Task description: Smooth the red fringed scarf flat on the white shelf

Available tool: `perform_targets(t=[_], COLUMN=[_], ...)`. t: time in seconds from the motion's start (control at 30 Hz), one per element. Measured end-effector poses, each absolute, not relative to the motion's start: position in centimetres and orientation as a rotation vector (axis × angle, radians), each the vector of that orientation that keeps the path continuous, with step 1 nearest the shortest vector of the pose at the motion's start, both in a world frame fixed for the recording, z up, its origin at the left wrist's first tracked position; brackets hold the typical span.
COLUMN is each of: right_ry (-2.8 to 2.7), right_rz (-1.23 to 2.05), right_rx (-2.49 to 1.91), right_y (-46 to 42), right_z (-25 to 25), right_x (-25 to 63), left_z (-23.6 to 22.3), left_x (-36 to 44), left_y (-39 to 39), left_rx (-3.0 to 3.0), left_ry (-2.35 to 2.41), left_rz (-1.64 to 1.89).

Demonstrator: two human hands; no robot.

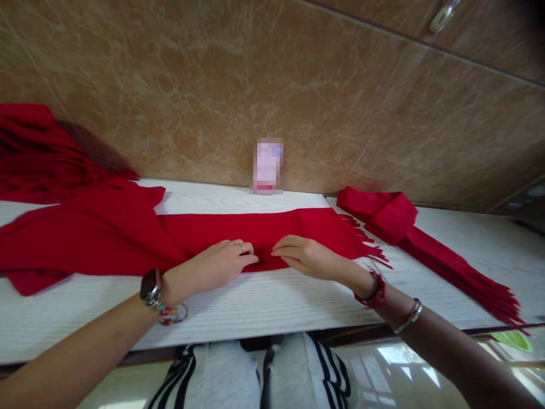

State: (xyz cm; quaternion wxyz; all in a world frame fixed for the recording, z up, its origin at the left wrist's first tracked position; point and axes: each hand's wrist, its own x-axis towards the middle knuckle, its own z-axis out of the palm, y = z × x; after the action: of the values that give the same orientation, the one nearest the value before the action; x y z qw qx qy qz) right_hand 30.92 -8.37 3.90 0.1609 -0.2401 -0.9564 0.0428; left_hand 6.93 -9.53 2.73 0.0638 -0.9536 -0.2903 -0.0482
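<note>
Left hand (223,260) and right hand (305,257) over red scarf (238,228)

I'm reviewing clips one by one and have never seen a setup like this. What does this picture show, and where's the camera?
There is no machine: these are a person's own bare hands. The one picture comes from a camera worn on the head, looking forward and down. The left hand and right hand are at a flat red scarf on a white table; whether they pinch the cloth, I can't tell. To the right lies a folded scarf with fringe; at the far left, a heap of red cloth.
</note>
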Motion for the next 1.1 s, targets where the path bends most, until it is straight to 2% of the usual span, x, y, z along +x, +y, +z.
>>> perform_targets(t=[0.13,0.37,0.6,0.87,1.1], right_ry=[-2.798,-2.773,-2.944,-2.892,-3.033], right_rz=[0.082,-0.115,-0.035,0.006,0.195], right_rx=[-0.697,-0.976,-0.688,-1.037,-0.650], right_y=[-8.4,-7.7,-7.0,-3.3,-3.2], right_z=[2.8,2.6,2.5,3.3,3.4], right_x=[29.9,32.0,28.5,30.7,28.1], left_z=[2.7,2.5,1.9,2.8,2.4], left_x=[6.8,6.9,6.4,6.2,5.7], left_y=[-10.2,-11.3,-10.6,-10.5,-10.1], left_rx=[-2.801,-2.686,-2.804,-2.865,-2.920], left_ry=[-1.049,-1.335,-1.680,-1.447,-1.613], left_rz=[-0.125,-0.065,0.172,0.110,0.240])
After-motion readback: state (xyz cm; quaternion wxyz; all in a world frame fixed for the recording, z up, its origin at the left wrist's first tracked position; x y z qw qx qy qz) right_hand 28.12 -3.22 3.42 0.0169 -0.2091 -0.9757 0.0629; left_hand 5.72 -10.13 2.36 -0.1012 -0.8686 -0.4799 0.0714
